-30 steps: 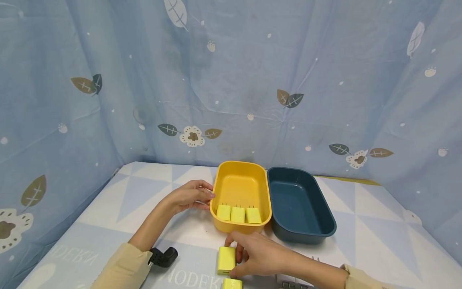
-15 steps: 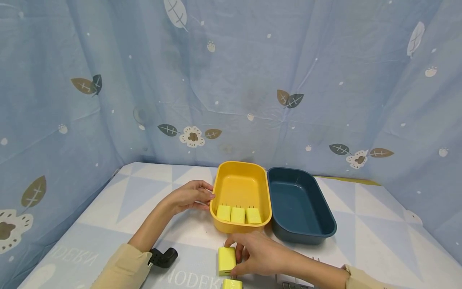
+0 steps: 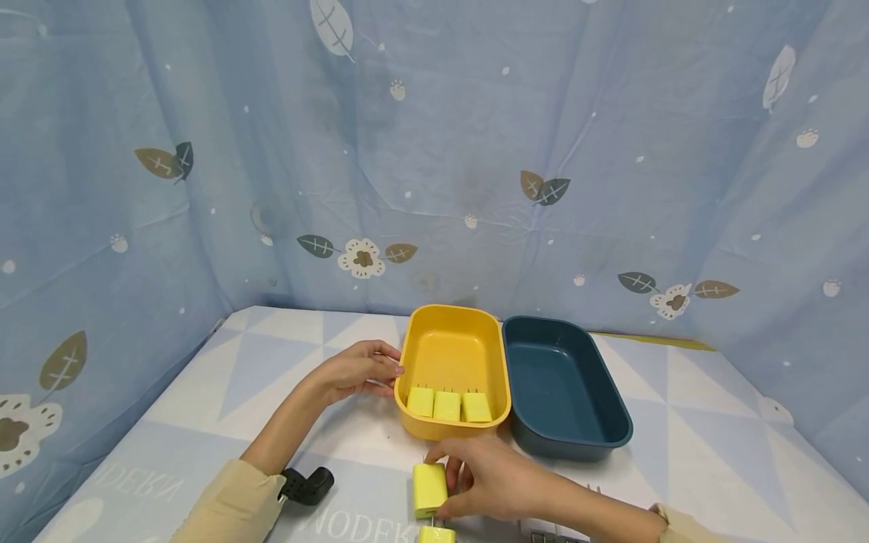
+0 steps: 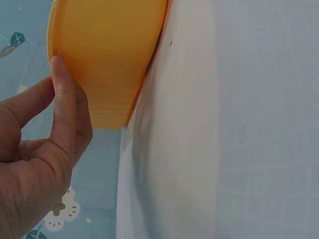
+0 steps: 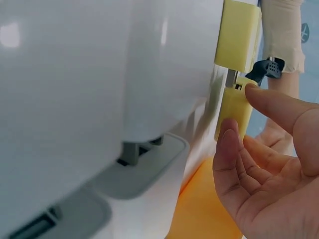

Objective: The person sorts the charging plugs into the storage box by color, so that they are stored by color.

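My right hand point(image 3: 492, 479) pinches a yellow USB charger point(image 3: 429, 490) by its ends at the front of the table. In the right wrist view, the thumb lies by the port end of that charger point(image 5: 233, 107). A second yellow charger point(image 3: 437, 535) sits just nearer, its prongs pointing at the first. My left hand point(image 3: 363, 367) touches the outer left wall of a yellow bin point(image 3: 453, 347). Three yellow chargers point(image 3: 447, 405) stand in a row inside the bin's near end, prongs away from me. The left wrist view shows fingertips against the bin wall point(image 4: 109, 55).
A dark blue bin point(image 3: 557, 377) stands against the yellow bin's right side. White chargers point(image 5: 144, 169) with grey ends and ports lie under my right forearm, partly hidden. A patterned cloth covers the table point(image 3: 271, 362), and a blue curtain point(image 3: 434, 151) hangs behind.
My right hand and the pinched charger have shifted very slightly to the right. The left hand and both bins stay in place.
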`<action>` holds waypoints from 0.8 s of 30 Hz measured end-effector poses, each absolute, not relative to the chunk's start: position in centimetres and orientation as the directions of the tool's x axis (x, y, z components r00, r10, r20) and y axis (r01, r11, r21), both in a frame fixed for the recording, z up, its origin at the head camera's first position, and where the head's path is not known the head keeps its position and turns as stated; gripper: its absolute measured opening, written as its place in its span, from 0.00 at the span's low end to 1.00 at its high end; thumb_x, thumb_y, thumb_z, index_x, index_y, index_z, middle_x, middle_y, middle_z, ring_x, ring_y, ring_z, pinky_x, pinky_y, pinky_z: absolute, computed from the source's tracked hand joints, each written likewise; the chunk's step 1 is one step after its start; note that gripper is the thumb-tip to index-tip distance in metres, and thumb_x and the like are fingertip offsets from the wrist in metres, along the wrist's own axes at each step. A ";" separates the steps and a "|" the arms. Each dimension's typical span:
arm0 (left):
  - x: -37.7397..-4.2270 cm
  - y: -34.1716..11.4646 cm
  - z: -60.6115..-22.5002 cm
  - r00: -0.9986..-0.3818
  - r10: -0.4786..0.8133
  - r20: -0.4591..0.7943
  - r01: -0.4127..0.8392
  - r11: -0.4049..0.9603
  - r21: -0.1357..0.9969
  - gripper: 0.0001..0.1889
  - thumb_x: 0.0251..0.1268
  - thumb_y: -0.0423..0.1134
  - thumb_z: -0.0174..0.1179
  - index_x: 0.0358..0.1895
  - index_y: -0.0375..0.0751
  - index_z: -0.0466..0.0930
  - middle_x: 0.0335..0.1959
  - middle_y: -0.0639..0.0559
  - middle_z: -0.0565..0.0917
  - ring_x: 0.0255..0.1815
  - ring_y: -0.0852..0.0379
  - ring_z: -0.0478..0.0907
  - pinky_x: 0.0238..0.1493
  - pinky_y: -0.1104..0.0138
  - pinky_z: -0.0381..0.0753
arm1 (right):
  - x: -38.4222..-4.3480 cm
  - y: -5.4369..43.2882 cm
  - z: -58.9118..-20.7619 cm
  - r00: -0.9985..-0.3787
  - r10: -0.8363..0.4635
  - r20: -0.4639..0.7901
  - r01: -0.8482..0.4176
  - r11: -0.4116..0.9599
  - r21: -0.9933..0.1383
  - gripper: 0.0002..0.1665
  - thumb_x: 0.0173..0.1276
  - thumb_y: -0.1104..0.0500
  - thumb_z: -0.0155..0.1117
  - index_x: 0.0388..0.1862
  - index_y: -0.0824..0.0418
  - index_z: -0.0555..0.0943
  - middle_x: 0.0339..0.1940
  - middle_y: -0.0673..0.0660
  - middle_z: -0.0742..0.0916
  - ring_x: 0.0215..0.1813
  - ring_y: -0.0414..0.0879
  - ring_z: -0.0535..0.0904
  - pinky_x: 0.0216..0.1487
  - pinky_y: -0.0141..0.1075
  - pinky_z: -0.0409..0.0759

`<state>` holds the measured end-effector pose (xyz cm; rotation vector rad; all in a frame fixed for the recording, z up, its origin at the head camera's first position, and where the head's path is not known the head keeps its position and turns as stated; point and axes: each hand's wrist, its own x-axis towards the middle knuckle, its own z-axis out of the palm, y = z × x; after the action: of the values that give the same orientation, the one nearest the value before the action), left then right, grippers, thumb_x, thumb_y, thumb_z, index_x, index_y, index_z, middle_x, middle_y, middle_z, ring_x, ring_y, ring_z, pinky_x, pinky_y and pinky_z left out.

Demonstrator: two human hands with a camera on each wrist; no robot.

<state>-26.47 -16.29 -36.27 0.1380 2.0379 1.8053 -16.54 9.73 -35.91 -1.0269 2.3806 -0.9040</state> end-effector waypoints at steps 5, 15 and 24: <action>-26.5 -16.3 -36.3 -0.910 0.340 -0.239 -0.195 0.157 0.968 0.18 0.69 0.30 0.60 0.57 0.27 0.68 0.41 0.39 0.82 0.32 0.53 0.82 0.38 0.64 0.87 | -16.4 9.9 -35.8 -0.663 -0.744 -0.084 -0.496 0.520 -0.696 0.27 0.55 0.54 0.80 0.53 0.53 0.80 0.29 0.39 0.81 0.27 0.32 0.76 0.30 0.27 0.79; -26.7 -16.3 -36.5 -0.906 0.341 -0.249 -0.206 0.157 0.966 0.19 0.69 0.30 0.60 0.58 0.28 0.68 0.41 0.39 0.81 0.32 0.53 0.82 0.38 0.64 0.87 | -16.4 10.6 -35.4 -0.678 -0.732 -0.075 -0.478 0.516 -0.710 0.28 0.55 0.54 0.80 0.53 0.54 0.81 0.29 0.41 0.81 0.28 0.33 0.76 0.31 0.28 0.79; -26.6 -16.3 -36.3 -0.907 0.340 -0.248 -0.205 0.159 0.966 0.19 0.69 0.30 0.61 0.58 0.28 0.68 0.41 0.39 0.81 0.32 0.53 0.82 0.38 0.64 0.87 | -16.4 10.8 -34.7 -0.683 -0.724 -0.091 -0.459 0.523 -0.718 0.29 0.55 0.54 0.80 0.55 0.54 0.81 0.29 0.42 0.81 0.28 0.34 0.77 0.31 0.29 0.80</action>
<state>-26.60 -16.32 -36.31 0.1283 2.0335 1.7981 -16.41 10.85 -34.73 -0.9753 2.3866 -0.9623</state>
